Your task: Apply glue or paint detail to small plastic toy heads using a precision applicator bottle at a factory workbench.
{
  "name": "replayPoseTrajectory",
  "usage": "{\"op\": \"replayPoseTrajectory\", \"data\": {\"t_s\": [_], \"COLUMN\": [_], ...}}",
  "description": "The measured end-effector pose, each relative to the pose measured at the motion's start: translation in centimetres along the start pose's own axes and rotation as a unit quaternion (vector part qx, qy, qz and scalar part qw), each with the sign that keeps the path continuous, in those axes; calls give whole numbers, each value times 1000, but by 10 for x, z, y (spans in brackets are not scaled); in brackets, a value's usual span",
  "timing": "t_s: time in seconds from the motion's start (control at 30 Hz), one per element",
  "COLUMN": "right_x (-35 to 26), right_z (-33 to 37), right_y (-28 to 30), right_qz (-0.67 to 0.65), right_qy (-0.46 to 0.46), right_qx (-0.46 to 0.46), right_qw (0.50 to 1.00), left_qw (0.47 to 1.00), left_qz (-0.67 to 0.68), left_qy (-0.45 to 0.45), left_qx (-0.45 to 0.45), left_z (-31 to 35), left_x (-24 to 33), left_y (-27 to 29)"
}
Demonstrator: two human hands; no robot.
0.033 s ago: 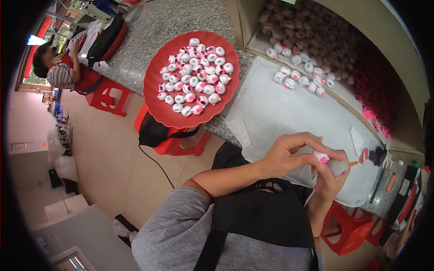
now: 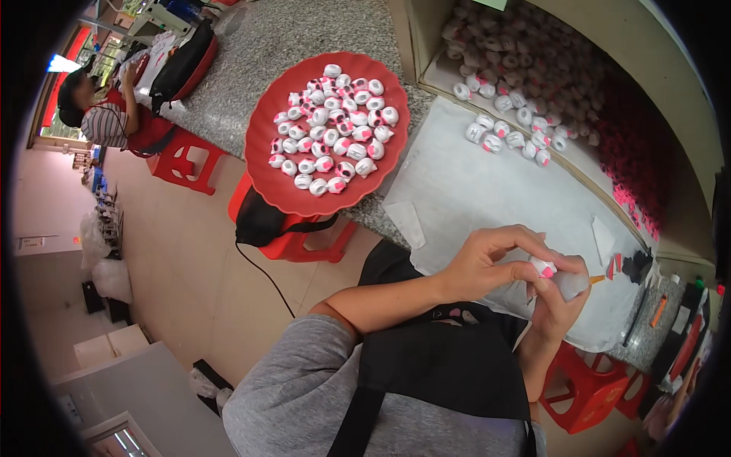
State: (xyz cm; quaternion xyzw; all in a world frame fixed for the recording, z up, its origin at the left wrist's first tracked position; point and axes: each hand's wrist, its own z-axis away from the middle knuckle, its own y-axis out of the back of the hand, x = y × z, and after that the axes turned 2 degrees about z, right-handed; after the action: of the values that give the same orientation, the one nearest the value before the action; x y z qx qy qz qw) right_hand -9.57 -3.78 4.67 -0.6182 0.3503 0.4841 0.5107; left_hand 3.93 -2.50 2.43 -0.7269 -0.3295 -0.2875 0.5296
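Over the white paper sheet [image 2: 472, 198], my left hand [image 2: 485, 263] is closed, pinching a small white animal-head piece [image 2: 543, 268] with a pink patch between thumb and fingers. My right hand [image 2: 553, 308] is wrapped round a translucent squeeze bottle [image 2: 572, 286], whose thin orange-yellow nozzle points right, away from the piece. The right fingertips meet the piece beside the left ones; whether they grip it too is hard to tell. Several like pieces [image 2: 493, 142] lie at the sheet's far edge. A red scalloped tray [image 2: 327, 206] to the left bears many more.
Behind the sheet, a shelf compartment holds a heap of white pieces [image 2: 518, 61] and a pile of small pink parts [image 2: 636, 190]. Black and red scraps [image 2: 636, 265] lie at the right. A red stool [image 2: 586, 388] stands below the table; a co-worker [image 2: 106, 114] sits far left.
The tray and table have shifted very slightly right in the picture. Both hands keep nearly the same pose and hold the same things.
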Motion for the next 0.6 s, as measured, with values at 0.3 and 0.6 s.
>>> {"op": "replayPoseTrajectory", "data": {"t_s": [0.3, 0.6], "right_x": [2, -40], "right_z": [-9, 5], "right_y": [-7, -18], "right_qz": [-46, -272], "right_qy": [-22, -20], "right_qx": [-28, -118], "right_qw": [998, 955], "left_qw": [997, 623], "left_qz": [46, -730], "left_qy": [56, -156], "left_qx": [18, 235], "left_z": [0, -15], "left_x": [12, 95], "left_y": [1, 76]}}
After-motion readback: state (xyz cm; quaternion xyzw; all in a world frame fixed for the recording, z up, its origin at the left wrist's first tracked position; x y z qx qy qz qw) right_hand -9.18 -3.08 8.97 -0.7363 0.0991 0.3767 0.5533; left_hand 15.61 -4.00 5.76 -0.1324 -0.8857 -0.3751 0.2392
